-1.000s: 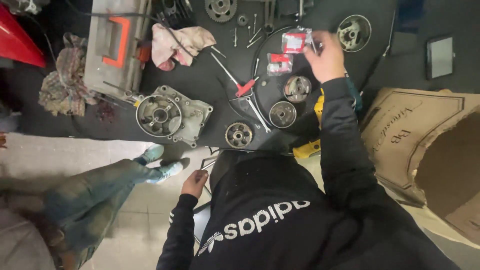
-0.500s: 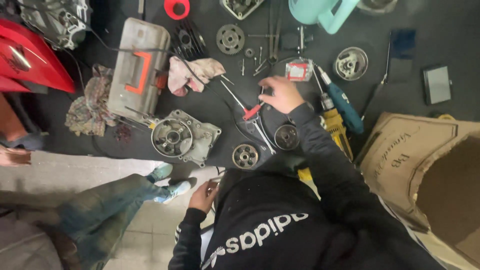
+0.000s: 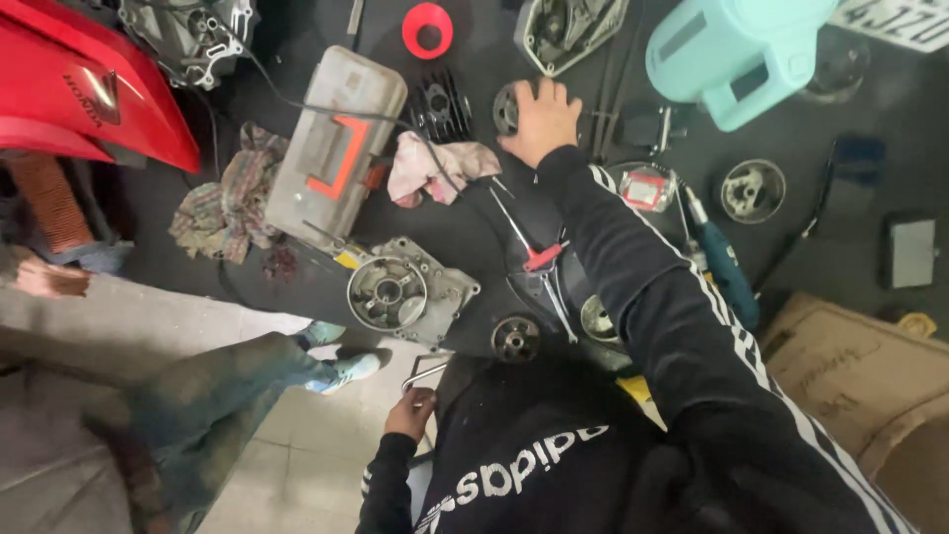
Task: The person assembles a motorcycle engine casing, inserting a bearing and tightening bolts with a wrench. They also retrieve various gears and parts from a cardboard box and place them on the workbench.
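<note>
Red panel (image 3: 69, 89): seen at the far left, above a checked rag (image 3: 222, 193) lying on the dark mat (image 3: 465, 227).
Grey case (image 3: 331, 148): laid aslant, a cable draped across it; a pink cloth (image 3: 435, 168) is bunched just beside it.
Engine cover (image 3: 405, 292): set near the mat's lower edge, a small round part (image 3: 515, 338) close by on its right.
Left hand (image 3: 410, 410): curled shut around a bent metal bar (image 3: 420, 374) low in the view, at the edge of the tiled floor (image 3: 297, 465).
Right hand (image 3: 541, 119): stretched far forward, fingers spread wide and pressed flat over a round toothed part (image 3: 508, 107) — touched from above, not yet gripped.
Red-handled screwdriver (image 3: 529, 242): lying under the outstretched sleeve.
Blue-handled tool (image 3: 722, 267): lying to the right of the sleeve, below a packet (image 3: 645, 188) on a round cover.
Risk: with the arm reaching so far over scattered pieces, the screwdriver or small parts could probably be swept aside by the sleeve — and the toothed part might slip from a flat, open palm if lifted that way.
</note>
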